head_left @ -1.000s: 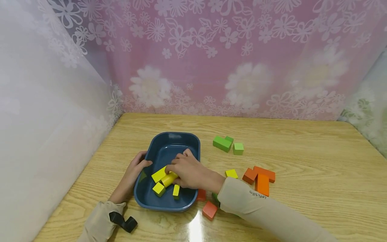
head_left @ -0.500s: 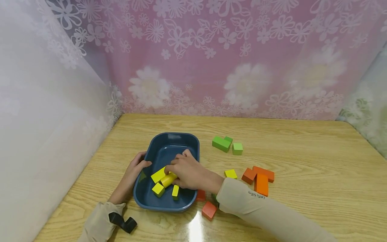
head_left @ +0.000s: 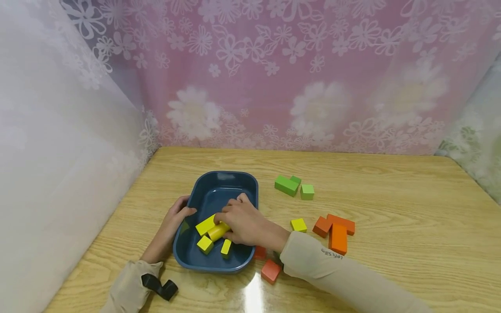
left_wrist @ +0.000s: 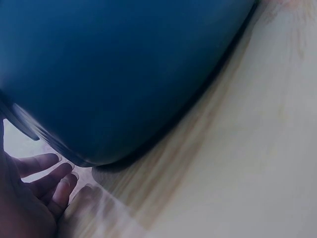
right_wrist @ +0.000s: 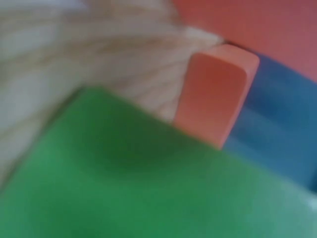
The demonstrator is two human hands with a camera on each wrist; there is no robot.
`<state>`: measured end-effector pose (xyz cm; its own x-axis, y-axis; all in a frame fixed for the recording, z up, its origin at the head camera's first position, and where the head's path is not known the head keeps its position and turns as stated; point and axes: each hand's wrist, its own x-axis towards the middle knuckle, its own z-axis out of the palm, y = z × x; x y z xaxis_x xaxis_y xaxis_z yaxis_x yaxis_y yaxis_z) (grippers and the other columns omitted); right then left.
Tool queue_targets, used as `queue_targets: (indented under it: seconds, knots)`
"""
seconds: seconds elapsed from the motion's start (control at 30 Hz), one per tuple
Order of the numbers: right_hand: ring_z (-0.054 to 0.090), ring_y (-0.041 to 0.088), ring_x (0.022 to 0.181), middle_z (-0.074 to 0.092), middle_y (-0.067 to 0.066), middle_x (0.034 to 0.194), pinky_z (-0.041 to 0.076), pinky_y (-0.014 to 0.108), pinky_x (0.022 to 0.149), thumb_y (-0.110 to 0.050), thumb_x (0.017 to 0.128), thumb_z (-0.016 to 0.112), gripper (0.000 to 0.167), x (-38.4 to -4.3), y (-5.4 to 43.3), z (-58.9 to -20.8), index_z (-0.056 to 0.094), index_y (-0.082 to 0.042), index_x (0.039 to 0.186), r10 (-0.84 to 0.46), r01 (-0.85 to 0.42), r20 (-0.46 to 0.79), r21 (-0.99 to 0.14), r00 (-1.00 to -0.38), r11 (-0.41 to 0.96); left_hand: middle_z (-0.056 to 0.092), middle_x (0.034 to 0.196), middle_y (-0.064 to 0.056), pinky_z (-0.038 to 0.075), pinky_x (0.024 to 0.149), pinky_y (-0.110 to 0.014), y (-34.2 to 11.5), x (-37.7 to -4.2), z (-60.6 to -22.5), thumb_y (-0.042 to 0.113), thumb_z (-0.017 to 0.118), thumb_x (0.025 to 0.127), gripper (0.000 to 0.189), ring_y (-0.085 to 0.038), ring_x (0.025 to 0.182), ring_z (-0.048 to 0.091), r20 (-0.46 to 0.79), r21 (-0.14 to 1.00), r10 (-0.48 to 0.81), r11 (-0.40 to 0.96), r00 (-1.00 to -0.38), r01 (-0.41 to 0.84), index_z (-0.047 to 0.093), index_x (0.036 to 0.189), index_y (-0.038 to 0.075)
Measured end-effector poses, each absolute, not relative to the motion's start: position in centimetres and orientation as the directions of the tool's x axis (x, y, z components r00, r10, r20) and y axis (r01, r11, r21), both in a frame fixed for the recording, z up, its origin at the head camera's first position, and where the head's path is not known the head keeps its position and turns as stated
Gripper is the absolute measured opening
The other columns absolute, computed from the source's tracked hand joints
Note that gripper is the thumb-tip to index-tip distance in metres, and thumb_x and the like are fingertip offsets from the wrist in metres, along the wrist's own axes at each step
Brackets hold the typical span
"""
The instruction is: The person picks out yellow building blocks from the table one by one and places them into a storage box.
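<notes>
A deep dark-blue tray (head_left: 213,264) stands on the table. My left hand (head_left: 174,221) holds its left rim, thumb over the edge; in the left wrist view the fingers (left_wrist: 52,186) lie outside the wall (left_wrist: 124,74). Inside the tray my right hand (head_left: 242,221) grips a yellow cylinder block (head_left: 218,232) by its right end, fingers curled over it. Around the cylinder lie a long yellow block (head_left: 205,225), a yellow cube (head_left: 205,244) and a small narrow yellow block (head_left: 226,248). Part of the cylinder is hidden under the hand.
Right of the tray are green blocks (head_left: 287,185), a light-green cube (head_left: 307,191), a yellow block (head_left: 298,225) and orange blocks (head_left: 338,239). Red blocks (head_left: 270,271) sit near its front right corner. Close under the right wrist is a green block (right_wrist: 148,183).
The small narrow yellow block in the tray has tilted and shifted slightly left. Both hands and the tray stay almost in place.
</notes>
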<state>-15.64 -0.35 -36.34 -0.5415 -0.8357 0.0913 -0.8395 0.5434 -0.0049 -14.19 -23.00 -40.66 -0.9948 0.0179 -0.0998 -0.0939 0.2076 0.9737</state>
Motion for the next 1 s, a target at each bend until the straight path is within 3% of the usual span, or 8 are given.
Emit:
queue_targets:
  seconds: [0.33,0.43,0.57,0.67,0.83,1.0]
  knots:
    - [0.054,0.014,0.094,0.067,-0.005,0.109,0.032,0.035,0.082,-0.038,0.087,0.070,0.037,-15.7,0.0,-36.2,0.064,-0.024,0.120,-0.830,-0.839,0.129,-0.026,-0.542,0.544,0.044,0.139,-0.014,0.027,0.105,-0.044,-22.7,-14.3,-40.4,0.022,0.050,0.093,0.048,-0.028,0.121,0.040,-0.104,0.975,0.013,0.197,-0.994,-0.100,0.042,0.139,0.007]
    - [0.055,0.014,0.093,0.066,-0.005,0.108,0.034,0.032,0.080,-0.033,0.089,0.068,0.032,-15.8,0.3,-36.3,0.065,-0.021,0.118,-0.837,-0.862,0.210,-0.085,-0.506,0.500,0.043,0.140,-0.014,0.026,0.106,-0.045,-22.7,-14.2,-40.4,0.021,0.050,0.094,0.049,-0.028,0.123,0.039,-0.110,0.973,0.009,0.207,-0.994,-0.106,0.041,0.139,0.006]
    - [0.057,0.014,0.091,0.067,-0.003,0.101,0.042,0.027,0.082,-0.020,0.089,0.068,0.018,-15.8,1.5,-36.2,0.070,-0.014,0.106,-0.822,-0.912,0.396,-0.173,-0.410,0.371,0.042,0.141,-0.013,0.025,0.107,-0.047,-22.8,-14.1,-40.5,0.023,0.049,0.094,0.050,-0.028,0.125,0.038,-0.128,0.969,0.010,0.215,-0.992,-0.123,0.040,0.140,0.008]
    - [0.061,0.014,0.087,0.067,-0.001,0.098,0.047,0.024,0.078,-0.013,0.088,0.069,0.014,-15.7,3.1,-35.5,0.071,-0.010,0.102,-0.798,-0.919,0.457,-0.233,-0.392,0.318,0.043,0.141,-0.012,0.025,0.107,-0.046,-22.8,-14.2,-40.6,0.024,0.050,0.093,0.049,-0.028,0.125,0.038,-0.121,0.972,0.006,0.203,-0.993,-0.117,0.042,0.140,0.008]
    - [0.062,0.013,0.084,0.067,0.002,0.102,0.052,0.027,0.073,-0.003,0.088,0.066,0.018,-15.5,6.9,-34.6,0.069,-0.006,0.105,-0.720,-0.818,0.409,-0.410,-0.560,0.403,0.044,0.140,-0.013,0.026,0.106,-0.045,-22.9,-14.2,-40.6,0.024,0.050,0.093,0.049,-0.028,0.124,0.039,-0.116,0.973,0.008,0.203,-0.993,-0.112,0.042,0.140,0.008]
    - [0.064,0.017,0.086,0.069,0.007,0.104,0.053,0.035,0.077,0.002,0.086,0.064,0.024,-16.2,10.4,-34.2,0.067,-0.003,0.109,-0.689,-0.721,0.273,-0.454,-0.672,0.524,0.044,0.139,-0.013,0.028,0.105,-0.044,-22.9,-14.3,-40.7,0.023,0.050,0.093,0.050,-0.028,0.122,0.040,-0.117,0.972,0.013,0.205,-0.993,-0.112,0.041,0.140,0.008]
